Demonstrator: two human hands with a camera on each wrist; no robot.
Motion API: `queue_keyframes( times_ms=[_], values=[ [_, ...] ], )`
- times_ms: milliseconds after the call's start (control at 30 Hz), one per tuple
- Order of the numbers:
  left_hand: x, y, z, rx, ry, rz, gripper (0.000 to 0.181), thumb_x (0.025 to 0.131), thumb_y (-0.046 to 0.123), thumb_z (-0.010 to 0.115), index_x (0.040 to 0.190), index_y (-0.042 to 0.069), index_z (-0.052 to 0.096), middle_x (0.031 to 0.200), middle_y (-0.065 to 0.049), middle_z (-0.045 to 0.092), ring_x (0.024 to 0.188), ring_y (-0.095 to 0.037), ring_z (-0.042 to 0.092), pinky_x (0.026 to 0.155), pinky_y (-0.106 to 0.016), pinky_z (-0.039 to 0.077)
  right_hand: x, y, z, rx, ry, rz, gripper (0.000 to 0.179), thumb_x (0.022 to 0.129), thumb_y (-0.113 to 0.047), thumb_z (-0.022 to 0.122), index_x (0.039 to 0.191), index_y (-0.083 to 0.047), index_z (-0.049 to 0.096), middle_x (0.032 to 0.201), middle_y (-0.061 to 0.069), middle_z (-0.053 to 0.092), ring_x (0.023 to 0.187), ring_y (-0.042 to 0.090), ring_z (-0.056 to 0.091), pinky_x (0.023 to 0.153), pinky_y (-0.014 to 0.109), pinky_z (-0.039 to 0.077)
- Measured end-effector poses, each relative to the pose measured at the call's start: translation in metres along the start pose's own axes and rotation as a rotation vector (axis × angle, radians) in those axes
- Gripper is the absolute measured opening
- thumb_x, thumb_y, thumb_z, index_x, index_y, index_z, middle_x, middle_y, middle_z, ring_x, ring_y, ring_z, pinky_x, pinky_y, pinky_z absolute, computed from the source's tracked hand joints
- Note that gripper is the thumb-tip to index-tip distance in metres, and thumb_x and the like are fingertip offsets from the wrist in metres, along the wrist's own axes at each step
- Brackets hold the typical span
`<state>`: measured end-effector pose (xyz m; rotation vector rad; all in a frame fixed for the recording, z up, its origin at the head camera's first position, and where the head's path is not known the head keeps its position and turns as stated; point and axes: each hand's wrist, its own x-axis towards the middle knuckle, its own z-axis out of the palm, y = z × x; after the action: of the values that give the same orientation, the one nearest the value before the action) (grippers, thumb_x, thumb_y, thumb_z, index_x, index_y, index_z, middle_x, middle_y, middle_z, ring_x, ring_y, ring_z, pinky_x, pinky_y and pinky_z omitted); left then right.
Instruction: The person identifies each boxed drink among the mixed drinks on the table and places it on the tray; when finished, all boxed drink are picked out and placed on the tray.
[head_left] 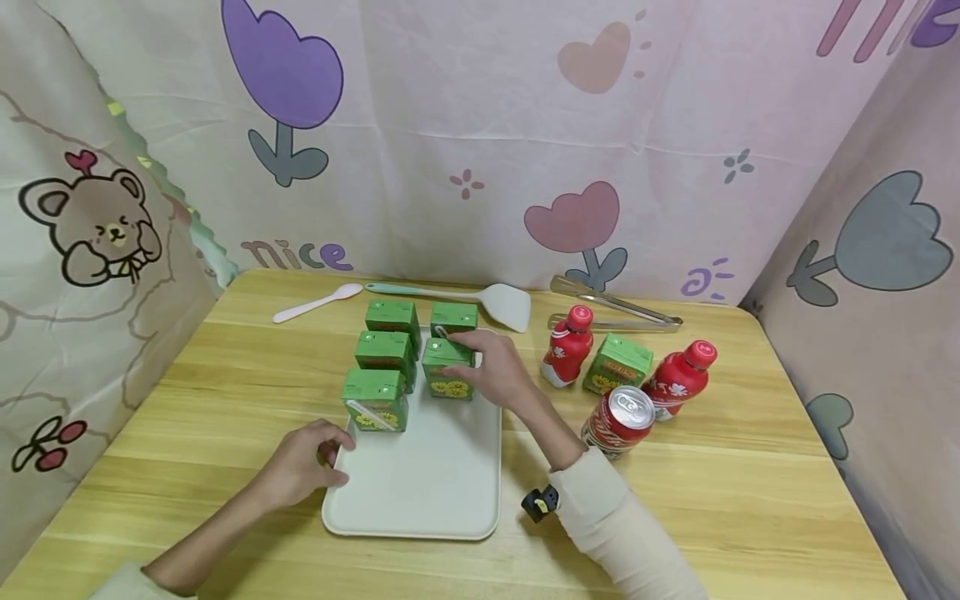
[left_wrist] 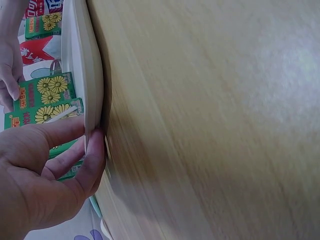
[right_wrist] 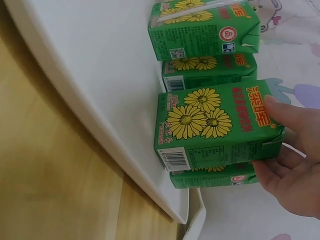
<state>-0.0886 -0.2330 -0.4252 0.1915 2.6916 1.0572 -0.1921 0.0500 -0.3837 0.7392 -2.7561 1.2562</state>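
A pale rectangular tray [head_left: 420,492] lies on the wooden table, bearing several green drink cartons with yellow flowers. Three stand in a column along its left side, the nearest carton [head_left: 375,404] with a white straw on its front. My right hand [head_left: 497,371] grips the top of the nearer drink carton [right_wrist: 210,122] in the right column; another carton [head_left: 453,317] stands right behind it. In the left wrist view, my left hand [left_wrist: 47,172] pinches the tray's left rim between thumb and fingers.
Right of the tray stand two red bottles [head_left: 567,348], another green carton [head_left: 619,363] and a red can [head_left: 619,421]. A pink spoon [head_left: 318,302], a white spatula [head_left: 504,305] and metal tongs [head_left: 622,308] lie along the back. A small black object [head_left: 540,503] sits by the right sleeve.
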Motion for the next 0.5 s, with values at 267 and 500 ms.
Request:
queue_keyframes(
  times_ms=[267,500],
  values=[
    [0.000,0.001,0.000,0.003,0.004,0.005,0.034,0.066,-0.003,0.079,0.096,0.002,0.064,0.086,-0.005,0.055,0.074,-0.014,0.050,0.056,-0.020,0.043,0.005,-0.001,0.000,-0.030,-0.031,0.024,0.049,0.081,-0.023,0.074,0.125,-0.006,0.061,0.126,0.010,0.063,0.120,0.026,0.057,0.099,0.038,0.047],
    [0.000,0.000,0.000,0.000,0.003,-0.009,0.034,0.065,-0.003,0.079,0.096,0.002,0.064,0.087,-0.004,0.055,0.075,-0.014,0.050,0.056,-0.019,0.043,0.003,-0.004,-0.009,-0.038,-0.080,0.039,0.053,0.080,-0.022,0.075,0.129,-0.009,0.058,0.130,0.009,0.061,0.122,0.025,0.055,0.099,0.040,0.047]
  ],
)
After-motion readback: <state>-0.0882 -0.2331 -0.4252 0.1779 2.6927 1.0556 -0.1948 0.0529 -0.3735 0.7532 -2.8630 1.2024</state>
